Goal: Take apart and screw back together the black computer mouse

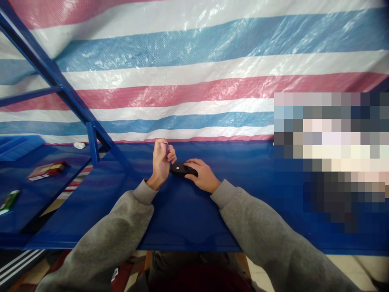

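while lifted off the blue-covered bench (182,219), left hand (159,166): fingers (158,147) pressed together, pinching a small purple piece (167,148), its kind too hidden to tell
right hand (204,175): fingers (194,162) together, draped over a black oval case (179,169), firmness of grip impossible to tell
black oval case: on the bench, just beside the left hand, round pale dot on top
sleeves: grey sweatshirt (261,227), both arms
left of the hands: blue shelf (45,194) with a red-and-yellow box (46,170), a green packet (9,201), a blue tray (18,148) and a white scrap (79,145)
behind: red, white and blue striped tarp (194,81), blue metal frame (51,69)
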{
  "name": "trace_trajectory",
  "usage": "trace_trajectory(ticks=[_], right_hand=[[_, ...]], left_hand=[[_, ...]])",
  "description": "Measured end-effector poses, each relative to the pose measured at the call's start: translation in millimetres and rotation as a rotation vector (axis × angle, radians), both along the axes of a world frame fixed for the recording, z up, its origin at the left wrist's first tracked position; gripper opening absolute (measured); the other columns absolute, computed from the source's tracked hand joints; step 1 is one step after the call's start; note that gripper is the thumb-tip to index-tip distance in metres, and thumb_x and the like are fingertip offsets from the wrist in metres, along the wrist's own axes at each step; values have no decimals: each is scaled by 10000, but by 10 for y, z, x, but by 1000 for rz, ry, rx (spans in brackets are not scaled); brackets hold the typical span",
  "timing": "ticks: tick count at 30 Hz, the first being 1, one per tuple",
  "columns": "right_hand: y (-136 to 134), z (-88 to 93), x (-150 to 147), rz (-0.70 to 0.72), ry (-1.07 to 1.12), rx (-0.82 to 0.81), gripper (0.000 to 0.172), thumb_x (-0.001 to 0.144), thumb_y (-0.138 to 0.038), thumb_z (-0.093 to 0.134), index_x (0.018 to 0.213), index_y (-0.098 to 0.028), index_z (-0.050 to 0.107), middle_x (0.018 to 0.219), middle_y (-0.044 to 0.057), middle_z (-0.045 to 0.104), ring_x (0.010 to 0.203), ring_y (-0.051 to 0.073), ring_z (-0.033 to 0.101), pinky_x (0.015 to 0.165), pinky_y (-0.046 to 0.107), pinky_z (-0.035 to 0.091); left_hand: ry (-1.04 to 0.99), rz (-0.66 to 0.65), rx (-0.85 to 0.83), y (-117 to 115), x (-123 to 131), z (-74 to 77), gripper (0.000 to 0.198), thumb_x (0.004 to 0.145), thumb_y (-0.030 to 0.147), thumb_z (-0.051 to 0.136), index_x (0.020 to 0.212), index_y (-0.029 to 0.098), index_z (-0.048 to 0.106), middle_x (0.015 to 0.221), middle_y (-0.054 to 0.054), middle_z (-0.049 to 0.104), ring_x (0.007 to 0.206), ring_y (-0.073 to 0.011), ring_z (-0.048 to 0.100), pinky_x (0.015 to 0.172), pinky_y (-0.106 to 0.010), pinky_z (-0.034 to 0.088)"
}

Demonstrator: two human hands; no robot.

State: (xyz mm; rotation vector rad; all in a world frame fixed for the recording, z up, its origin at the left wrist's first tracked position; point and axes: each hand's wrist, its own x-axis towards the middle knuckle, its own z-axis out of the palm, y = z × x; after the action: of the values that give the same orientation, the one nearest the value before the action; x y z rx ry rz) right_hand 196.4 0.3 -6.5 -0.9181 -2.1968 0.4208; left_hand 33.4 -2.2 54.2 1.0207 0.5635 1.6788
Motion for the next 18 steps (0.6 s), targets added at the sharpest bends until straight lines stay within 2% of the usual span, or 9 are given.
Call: trace_trajectory(ticks=[2,6,11,16,18], right_hand=[[1,-3,2,0,2,0,358,799,-279,671,1142,-200,611,1168,89,594,1083,239,537,989,417,425],[-1,2,6,0,0,0,359,798,-277,672,1143,-196,611,1169,90,594,1082,238,537,992,412,423],[-4,19,9,8,5,-7,349,807,-293,660,1141,-203,612,1157,93,598,1076,241,541,981,419,430],[-5,18,6,7,-2,-9,350,803,-283,663,1143,-213,613,1166,88,594,1088,240,533,990,423,421],[-3,13,5,6,1,-10,350,803,-282,664,1143,-215,612,1167,87,594,1088,240,534,990,422,422]], left_hand=[[9,8,-1,7,-4,-3,309,816,486,595,809,200,478,551,58,381,428,-58,340,412,-162,310],[33,-8,-21,15,-4,2,437,855,568,471,694,162,474,501,51,322,420,-59,326,409,-176,318],[14,13,-16,3,-8,5,317,801,489,613,813,202,479,554,55,375,430,-57,332,412,-161,309],[35,-45,-43,3,-17,-12,432,851,550,493,680,153,491,521,34,357,433,-60,336,420,-176,327],[21,-35,-25,-3,-14,-12,389,850,536,507,733,165,506,533,41,358,433,-60,337,423,-172,327]])
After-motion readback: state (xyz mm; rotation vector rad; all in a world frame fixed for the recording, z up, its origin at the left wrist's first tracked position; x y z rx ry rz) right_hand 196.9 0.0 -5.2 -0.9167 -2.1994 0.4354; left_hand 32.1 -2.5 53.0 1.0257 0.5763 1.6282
